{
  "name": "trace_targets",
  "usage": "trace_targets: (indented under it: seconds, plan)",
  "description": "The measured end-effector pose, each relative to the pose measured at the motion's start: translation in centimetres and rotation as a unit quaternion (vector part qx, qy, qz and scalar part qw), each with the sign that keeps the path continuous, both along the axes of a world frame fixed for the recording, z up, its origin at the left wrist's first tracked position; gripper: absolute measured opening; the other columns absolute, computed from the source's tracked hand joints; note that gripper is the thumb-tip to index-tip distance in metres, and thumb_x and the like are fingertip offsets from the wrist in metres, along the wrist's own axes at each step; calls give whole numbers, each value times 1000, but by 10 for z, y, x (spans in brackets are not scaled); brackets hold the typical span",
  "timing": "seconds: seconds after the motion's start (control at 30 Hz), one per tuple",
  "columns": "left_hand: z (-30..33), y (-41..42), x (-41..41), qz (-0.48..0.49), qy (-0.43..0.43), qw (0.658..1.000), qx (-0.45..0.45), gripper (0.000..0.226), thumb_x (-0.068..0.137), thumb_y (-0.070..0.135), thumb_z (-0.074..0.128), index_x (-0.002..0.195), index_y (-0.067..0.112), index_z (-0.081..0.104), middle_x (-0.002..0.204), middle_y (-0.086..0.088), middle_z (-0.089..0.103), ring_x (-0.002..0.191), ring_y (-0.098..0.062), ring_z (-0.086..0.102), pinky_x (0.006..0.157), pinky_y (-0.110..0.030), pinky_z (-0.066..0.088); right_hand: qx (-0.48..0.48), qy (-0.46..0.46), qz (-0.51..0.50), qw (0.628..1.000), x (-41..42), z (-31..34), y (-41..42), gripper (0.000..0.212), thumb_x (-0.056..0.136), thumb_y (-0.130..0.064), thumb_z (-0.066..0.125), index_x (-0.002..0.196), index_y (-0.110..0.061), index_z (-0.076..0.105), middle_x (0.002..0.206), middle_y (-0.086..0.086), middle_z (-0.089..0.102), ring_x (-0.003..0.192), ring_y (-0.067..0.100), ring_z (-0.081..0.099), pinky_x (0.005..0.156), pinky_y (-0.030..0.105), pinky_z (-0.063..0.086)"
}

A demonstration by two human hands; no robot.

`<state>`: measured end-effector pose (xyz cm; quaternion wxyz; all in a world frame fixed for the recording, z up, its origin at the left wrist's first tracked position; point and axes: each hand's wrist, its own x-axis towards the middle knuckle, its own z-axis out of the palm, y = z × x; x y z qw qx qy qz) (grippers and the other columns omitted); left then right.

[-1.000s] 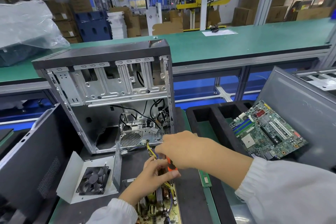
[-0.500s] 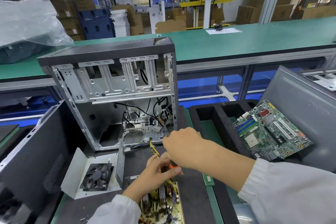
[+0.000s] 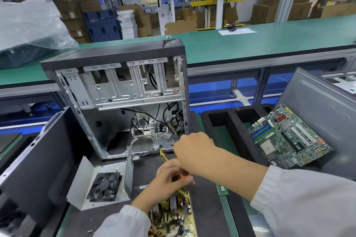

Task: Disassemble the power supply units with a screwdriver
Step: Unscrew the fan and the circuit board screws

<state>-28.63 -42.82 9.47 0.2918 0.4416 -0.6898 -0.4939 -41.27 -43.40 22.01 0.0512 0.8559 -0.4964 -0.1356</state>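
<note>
Right hand (image 3: 192, 149) grips the screwdriver (image 3: 185, 173) from above. Left fingers (image 3: 181, 180) pinch its shaft, over the board (image 3: 173, 215) at the surface's near edge.

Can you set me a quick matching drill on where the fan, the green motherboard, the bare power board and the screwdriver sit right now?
Things:
1. fan
2. motherboard
3. power board
4. screwdriver

Places:
A. leaning in the black foam tray on the right
B. between both hands, orange handle showing
C. in the open metal cover in front of the computer case
D. flat on the mat under the left hand

Pairs: 1-C, 2-A, 3-D, 4-B
</note>
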Motion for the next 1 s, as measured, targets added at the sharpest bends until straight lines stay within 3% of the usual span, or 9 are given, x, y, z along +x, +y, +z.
trace_targets:
  seconds: [0.1, 0.23, 0.3, 0.43, 0.6, 0.7, 0.8, 0.9, 1.0]
  plan:
    - [-2, -3, 1, -9, -54, 998, -19, 14, 90, 41, 65, 87, 31, 74, 99, 3, 72, 122, -21, 47, 113, -50, 26, 22, -4, 16, 1000, 0, 1, 1, 26, 98, -25, 47, 115, -8, 56, 116, 13, 58, 103, 33, 60, 68, 34, 36]
    - [-5, -5, 2, -23, -53, 998, -19, 16, 92, 37, 63, 91, 26, 74, 93, 25, 70, 114, 4, 51, 113, -60, 20, 111, -25, 34, 993, -6, 10, 1, 32, 92, -11, 57, 122, -18, 49, 105, 6, 40, 85, 25, 49, 54, 30, 30]
    - [-4, -4, 3, -15, -51, 998, -20, 20, 90, 44, 63, 87, 28, 75, 95, 17, 72, 118, -10, 52, 112, -60, 24, 147, -39, 42, 987, -9, 12, -1, 37, 88, -5, 59, 119, -22, 50, 101, 2, 31, 81, 22, 44, 49, 28, 27]
    - [-2, -2, 2, -20, -67, 997, -27, 19, 94, 34, 62, 87, 23, 75, 95, 9, 72, 110, 1, 54, 117, -49, 19, 139, -81, 7, 987, -9, 7, -2, 40, 91, -34, 60, 126, -22, 43, 104, 5, 34, 77, 24, 46, 49, 28, 27]
    - [3, 1, 0, -14, -7, 1000, -8, 9, 95, 19, 62, 93, 16, 70, 95, -4, 74, 96, -13, 66, 86, -26, 49, 5, -61, -51, 997, 0, -5, 0, 69, 87, -69, 39, 114, -8, 54, 110, 12, 58, 98, 32, 60, 63, 34, 34]
    - [2, 0, 0, -9, -4, 1000, -17, 10, 91, 28, 67, 86, 25, 74, 101, -5, 71, 108, -22, 60, 102, -45, 43, 3, -44, -31, 999, 1, -5, 1, 52, 96, -53, 41, 110, -7, 60, 112, 12, 61, 102, 32, 60, 67, 34, 35]
    - [0, -2, 1, -16, -41, 999, -17, 11, 89, 40, 64, 84, 40, 73, 97, 22, 69, 109, -3, 57, 113, -57, 24, 36, -17, -6, 999, 0, 0, 3, 24, 96, -23, 52, 117, -11, 55, 114, 10, 58, 97, 30, 60, 62, 32, 35]
    - [-5, -4, 3, -26, -56, 998, -20, 20, 92, 41, 61, 90, 27, 74, 94, 28, 69, 109, 6, 54, 113, -61, 20, 115, -16, 20, 993, -5, 10, 1, 35, 88, -8, 59, 121, -18, 49, 107, 6, 46, 78, 21, 45, 49, 29, 27]
    - [-3, -4, 2, -18, -49, 998, -22, 27, 86, 53, 60, 87, 31, 74, 93, 11, 73, 111, -12, 57, 109, -60, 28, 167, -63, 22, 984, -8, 11, -1, 40, 83, -2, 62, 117, -19, 50, 101, 1, 34, 67, 14, 39, 48, 28, 25]
